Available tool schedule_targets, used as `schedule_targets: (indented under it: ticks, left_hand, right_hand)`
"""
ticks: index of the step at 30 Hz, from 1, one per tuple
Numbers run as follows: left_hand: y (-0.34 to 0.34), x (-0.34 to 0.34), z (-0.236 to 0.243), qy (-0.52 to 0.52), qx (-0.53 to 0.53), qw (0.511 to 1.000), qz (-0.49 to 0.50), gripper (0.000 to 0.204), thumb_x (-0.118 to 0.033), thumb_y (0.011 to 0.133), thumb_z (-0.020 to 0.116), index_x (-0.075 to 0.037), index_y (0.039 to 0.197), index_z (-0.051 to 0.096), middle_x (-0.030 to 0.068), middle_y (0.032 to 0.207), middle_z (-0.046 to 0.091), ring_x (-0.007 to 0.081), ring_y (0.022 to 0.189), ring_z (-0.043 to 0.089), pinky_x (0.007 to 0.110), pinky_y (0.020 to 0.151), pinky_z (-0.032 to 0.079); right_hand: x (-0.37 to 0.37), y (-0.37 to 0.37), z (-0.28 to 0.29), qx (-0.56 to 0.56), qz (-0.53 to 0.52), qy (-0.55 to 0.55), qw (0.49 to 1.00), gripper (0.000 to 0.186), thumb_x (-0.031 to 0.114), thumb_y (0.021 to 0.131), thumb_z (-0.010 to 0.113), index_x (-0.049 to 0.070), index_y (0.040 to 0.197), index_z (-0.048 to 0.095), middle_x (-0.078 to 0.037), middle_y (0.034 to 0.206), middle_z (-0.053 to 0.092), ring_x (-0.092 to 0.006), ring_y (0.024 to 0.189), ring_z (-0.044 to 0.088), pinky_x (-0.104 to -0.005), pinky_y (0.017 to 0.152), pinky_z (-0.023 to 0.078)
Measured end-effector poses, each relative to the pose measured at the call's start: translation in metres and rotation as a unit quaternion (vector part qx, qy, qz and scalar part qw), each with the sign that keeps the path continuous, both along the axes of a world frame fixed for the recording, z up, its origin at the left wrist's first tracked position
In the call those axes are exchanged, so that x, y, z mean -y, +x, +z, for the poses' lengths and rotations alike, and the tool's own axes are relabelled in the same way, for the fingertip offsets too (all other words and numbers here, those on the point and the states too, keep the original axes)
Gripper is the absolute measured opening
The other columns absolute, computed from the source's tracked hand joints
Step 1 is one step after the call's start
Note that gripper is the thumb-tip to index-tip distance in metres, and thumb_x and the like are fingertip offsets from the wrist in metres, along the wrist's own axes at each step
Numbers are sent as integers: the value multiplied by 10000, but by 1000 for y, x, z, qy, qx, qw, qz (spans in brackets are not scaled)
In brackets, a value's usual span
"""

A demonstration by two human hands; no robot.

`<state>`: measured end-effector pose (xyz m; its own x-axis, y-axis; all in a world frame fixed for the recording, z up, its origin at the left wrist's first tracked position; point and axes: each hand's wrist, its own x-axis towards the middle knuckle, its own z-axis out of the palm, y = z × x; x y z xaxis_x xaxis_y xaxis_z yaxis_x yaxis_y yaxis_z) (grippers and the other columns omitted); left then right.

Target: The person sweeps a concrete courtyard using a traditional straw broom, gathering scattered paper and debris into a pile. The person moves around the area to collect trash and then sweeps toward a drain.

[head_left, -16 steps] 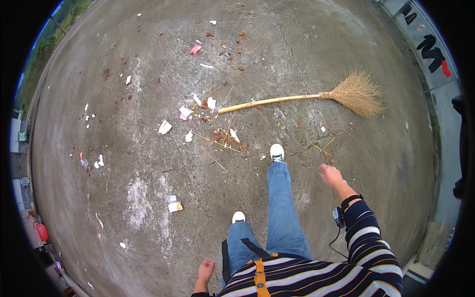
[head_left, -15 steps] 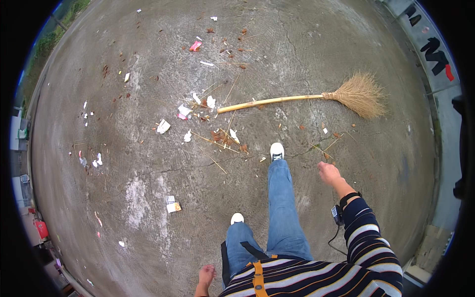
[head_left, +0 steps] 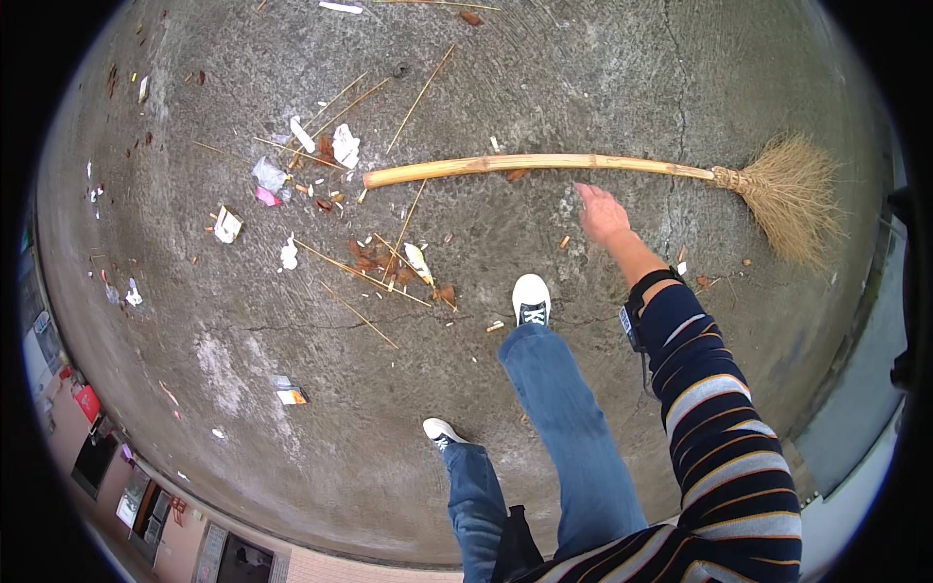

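Note:
A broom lies on the concrete ground ahead of me. Its pale bamboo handle points left, and its bristle head fans out to the right. My right hand reaches out just short of the middle of the handle, fingers extended and holding nothing. A small gap shows between fingertips and bamboo. A dark band with a small device is around my right wrist. My left hand is out of view.
Litter surrounds the handle's left end: crumpled white tissue, clear plastic, an opened small box, thin sticks and brown leaves. My white-toed shoes stand close by. Buildings line the lower left edge.
The view has come down closer to the ground. My right hand has moved forward, up near the broom handle. My left hand has gone out of view. The broom lies still.

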<state>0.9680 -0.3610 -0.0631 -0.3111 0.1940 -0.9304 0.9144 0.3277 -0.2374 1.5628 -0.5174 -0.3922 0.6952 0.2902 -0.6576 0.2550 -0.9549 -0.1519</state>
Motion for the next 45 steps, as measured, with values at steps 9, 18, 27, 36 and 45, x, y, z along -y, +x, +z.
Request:
schedule_targets:
  ticks: [9,18,27,36,45]
  left_hand:
    - [65,1,-43,3,-40,999,-7,163,-176,879,584,-42,971,588,74,707,622,159,577,593,296,523,499]
    - [81,-43,-57,-3,26,997,-69,155,-172,876,579,-43,961,588,77,705,623,161,573,594,299,519,501]
    - [113,-208,-92,-11,192,947,-258,147,-168,874,573,-44,951,588,80,703,624,164,569,596,302,516,504]
    - [107,-440,8,49,381,789,-480,140,-164,872,567,-45,942,588,83,700,626,167,565,598,305,512,507]
    - [236,-269,138,-111,459,704,-530,244,-246,863,595,-37,986,620,91,779,658,166,712,624,307,679,499]
  right_hand:
    - [-9,58,-141,87,157,-90,980,389,65,868,488,114,1253,474,-70,1223,534,-258,1159,492,-404,968,399]
    - [24,14,-42,115,167,8,979,259,128,757,608,131,1005,532,-49,897,585,-237,909,579,-402,835,420]
    - [52,9,245,233,52,123,963,248,93,695,644,108,917,535,-62,861,560,-281,912,557,-404,853,433]
    - [180,-124,672,625,-415,305,587,236,136,750,756,99,874,559,10,808,567,-99,794,530,-267,751,453]
    - [194,-568,906,580,-419,499,488,259,246,914,599,106,1093,474,-37,1014,569,-181,1059,538,-380,1018,367]
